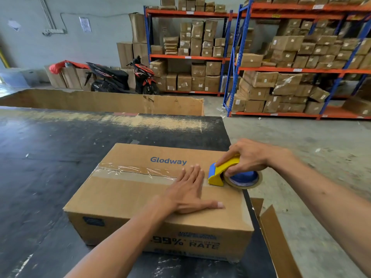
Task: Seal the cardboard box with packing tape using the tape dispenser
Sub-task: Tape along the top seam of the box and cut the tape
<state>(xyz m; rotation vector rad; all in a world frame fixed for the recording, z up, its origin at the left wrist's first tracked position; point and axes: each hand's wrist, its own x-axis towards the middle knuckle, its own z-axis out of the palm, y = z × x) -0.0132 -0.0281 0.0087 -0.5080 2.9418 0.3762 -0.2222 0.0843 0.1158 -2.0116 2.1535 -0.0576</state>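
Table (pixel 50 157): we work on a dark, scuffed top; the box sits near its right edge, so we should press straight down, since a sideways shove could slide it off.

Cardboard box (pixel 124 199): closed, flaps meeting along the top seam that runs left to right in front of us. It looks light enough to shift, so we judge it needs pinning while the strip is laid.

Tape strip (pixel 136 170): a clear, wrinkled run already covers the left part of the seam, ending under our flat hand. To finish well we should keep the fresh length taut and centred over the seam so it lies smoother than that stretch.

Left hand (pixel 188 189): spread wide and flat, palm down on the lid, holding nothing; fingertips lie on the seam just beside the dispenser. We would use it to rub the strip down.

Right hand (pixel 247 157): wrapped around the dispenser, index finger along its top.

Tape dispenser (pixel 222 173): yellow body with a blue blade guard, resting at the right end of the lid. We should carry it over the edge and down the side before cutting.

Tape roll (pixel 244 178): overhangs the right edge; how much is left we cannot tell.
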